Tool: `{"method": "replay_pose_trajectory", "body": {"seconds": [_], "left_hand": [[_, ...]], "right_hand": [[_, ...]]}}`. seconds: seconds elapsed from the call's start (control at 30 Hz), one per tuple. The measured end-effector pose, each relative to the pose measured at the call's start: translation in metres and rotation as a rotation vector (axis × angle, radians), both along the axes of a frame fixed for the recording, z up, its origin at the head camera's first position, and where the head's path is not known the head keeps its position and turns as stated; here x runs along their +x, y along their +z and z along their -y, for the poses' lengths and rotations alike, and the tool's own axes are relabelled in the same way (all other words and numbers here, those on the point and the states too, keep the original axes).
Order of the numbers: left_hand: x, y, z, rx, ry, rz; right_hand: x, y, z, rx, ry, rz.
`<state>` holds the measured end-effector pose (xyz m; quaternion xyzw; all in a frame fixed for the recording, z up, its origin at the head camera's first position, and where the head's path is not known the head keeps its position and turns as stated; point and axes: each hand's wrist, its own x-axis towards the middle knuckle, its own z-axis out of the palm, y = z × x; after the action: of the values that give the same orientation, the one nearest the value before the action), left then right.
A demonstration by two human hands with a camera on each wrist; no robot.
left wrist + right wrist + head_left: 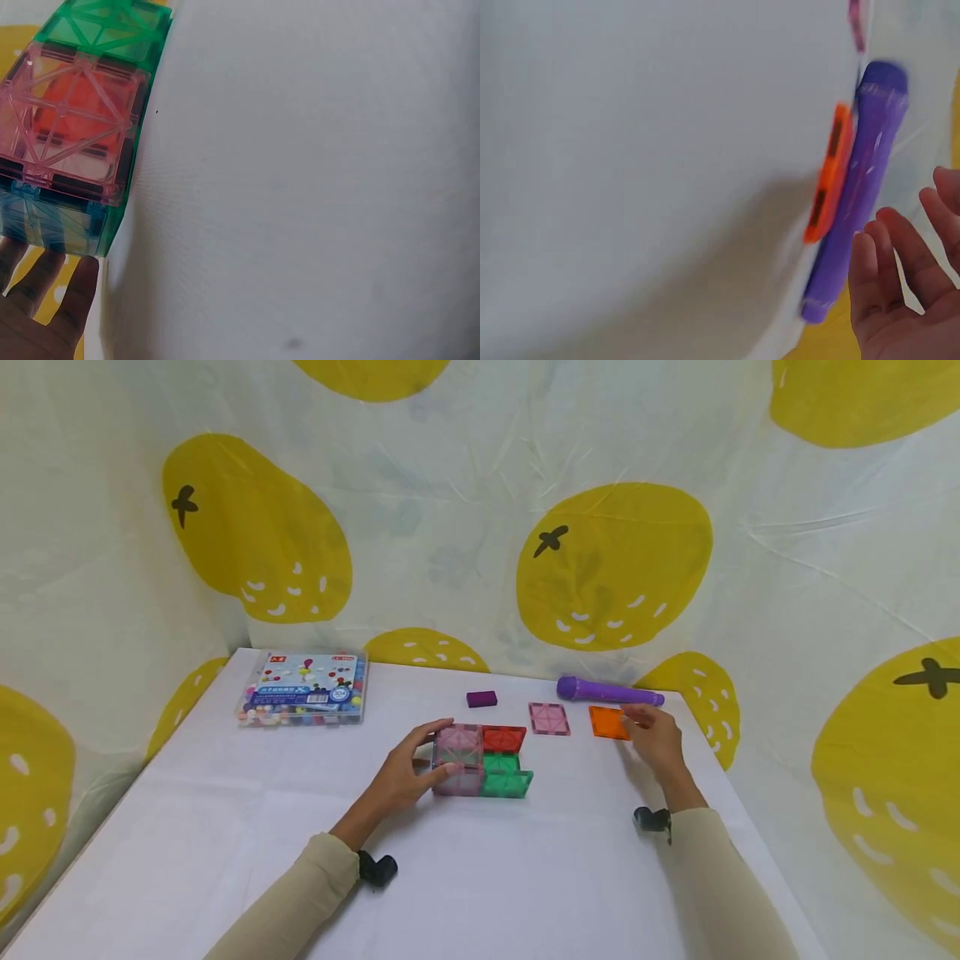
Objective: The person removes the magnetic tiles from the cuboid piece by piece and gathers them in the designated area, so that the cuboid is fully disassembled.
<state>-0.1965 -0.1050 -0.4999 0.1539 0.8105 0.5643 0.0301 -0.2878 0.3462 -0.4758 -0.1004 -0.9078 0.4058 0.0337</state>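
Note:
A small structure of magnetic tiles [491,760], with pink, red and green panels, stands on the white table [525,877]. My left hand [433,758] grips its pink left end, fingers over the top and thumb on the front. The left wrist view shows the structure [71,127] close up, with fingertips [45,289] below it. My right hand [651,733] hovers with relaxed fingers at the right edge of a flat orange tile [607,722]. In the right wrist view the hand [900,292] is just short of the orange tile [829,176].
A purple cylinder [609,692] lies behind the orange tile, close to the table's back edge. A flat pink tile [549,718] and a small purple block [482,698] lie nearby. A clear box of beads [303,689] sits at the back left. A lemon-print sheet hangs behind.

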Motion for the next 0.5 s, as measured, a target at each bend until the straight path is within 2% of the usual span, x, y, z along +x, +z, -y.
{"method": "replay_pose_trajectory", "body": {"seconds": [0.17,0.27,0.5], "left_hand": [[-0.001,0.000,0.000,-0.005,0.004,-0.015],[-0.001,-0.002,-0.001,-0.008,0.001,-0.012],[0.001,0.000,-0.001,-0.002,0.003,0.004]], "right_hand": [[0.023,0.014,0.028,0.019,0.180,-0.151],[0.038,0.020,0.046,-0.010,0.291,-0.202],[0.074,0.032,0.086,-0.042,0.537,-0.206]]}}
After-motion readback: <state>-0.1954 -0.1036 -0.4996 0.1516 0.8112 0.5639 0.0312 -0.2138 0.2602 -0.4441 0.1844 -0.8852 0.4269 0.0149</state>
